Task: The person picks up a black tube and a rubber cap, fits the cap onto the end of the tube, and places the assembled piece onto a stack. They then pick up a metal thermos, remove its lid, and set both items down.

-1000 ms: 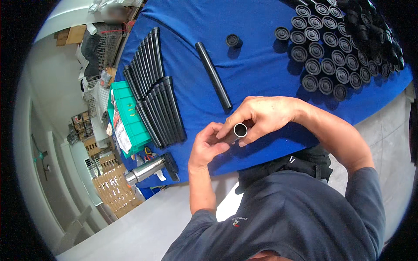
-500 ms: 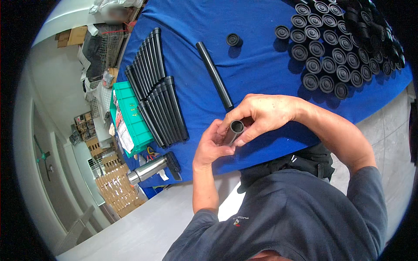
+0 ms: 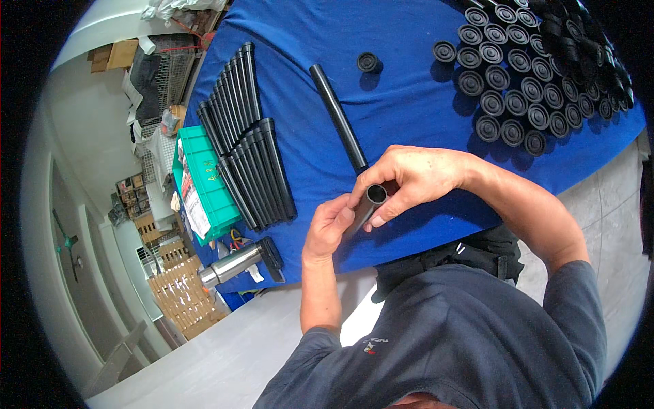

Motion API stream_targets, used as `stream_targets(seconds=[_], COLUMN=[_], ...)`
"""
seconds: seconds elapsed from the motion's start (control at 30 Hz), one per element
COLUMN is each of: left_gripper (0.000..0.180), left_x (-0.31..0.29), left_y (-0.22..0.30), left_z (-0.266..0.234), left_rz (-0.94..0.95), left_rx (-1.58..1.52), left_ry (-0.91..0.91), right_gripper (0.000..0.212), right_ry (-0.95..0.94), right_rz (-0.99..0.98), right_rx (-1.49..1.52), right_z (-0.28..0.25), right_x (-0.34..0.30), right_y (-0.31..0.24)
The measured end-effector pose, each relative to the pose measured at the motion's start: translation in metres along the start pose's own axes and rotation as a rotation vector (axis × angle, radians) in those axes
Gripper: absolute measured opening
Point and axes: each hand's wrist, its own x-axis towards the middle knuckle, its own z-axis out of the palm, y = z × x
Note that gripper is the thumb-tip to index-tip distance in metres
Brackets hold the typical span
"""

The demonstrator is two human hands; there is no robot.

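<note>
Both hands hold one dark tube (image 3: 364, 210), tilted so that its hollow open end faces up toward me. My right hand (image 3: 426, 178) grips it near that open end, with thumb and fingers around the wall. Lower on its left side, my left hand (image 3: 328, 228) is closed against it, thumb upward; some of its fingers are hidden. Just beyond my hands, a longer-looking black tube (image 3: 337, 116) lies on the blue cloth (image 3: 402, 102), its near end close to my right knuckles. A single black round cap (image 3: 368, 63) stands past that tube.
At the right, many black round caps (image 3: 492, 102) stand in a cluster. Rows of black tubes (image 3: 255, 170) lie at the left, beside a green crate (image 3: 221, 211). A steel flask-like cylinder (image 3: 231, 266) with a black end rests at the table's near left edge.
The held tube's open end has shifted slightly up and right, showing more of its side. My left thumb has slid up along it. The view has moved slightly.
</note>
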Motion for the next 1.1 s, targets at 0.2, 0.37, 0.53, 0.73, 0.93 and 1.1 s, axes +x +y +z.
stream_targets(seconds=[0.2, 0.37, 0.53, 0.73, 0.93, 1.1], left_gripper=[0.05, 0.06, 0.042, 0.047, 0.035, 0.019], left_x=[0.003, 0.004, 0.005, 0.003, 0.001, 0.013], left_y=[-0.008, 0.002, -0.001, 0.001, 0.007, 0.013], left_z=[0.01, 0.013, -0.008, -0.001, 0.0, 0.019], left_rz=[-0.022, -0.078, 0.167, 0.136, 0.118, 0.182], left_rx=[-0.202, -0.147, 0.135, 0.094, 0.0, 0.304], left_ry=[0.025, 0.077, -0.05, -0.03, -0.074, 0.485], right_gripper=[0.028, 0.031, 0.035, 0.036, 0.034, 0.034], right_ry=[0.01, 0.008, -0.033, -0.029, -0.035, 0.363], right_rz=[0.025, 0.036, 0.069, -0.017, -0.012, -0.015], right_rx=[0.061, 0.045, -0.05, -0.058, -0.065, -0.35], right_z=[0.001, 0.0, 0.001, -0.001, 0.001, 0.0], right_x=[-0.001, -0.003, -0.002, -0.002, -0.002, -0.003], right_y=[-0.005, -0.01, -0.012, -0.008, -0.01, -0.005])
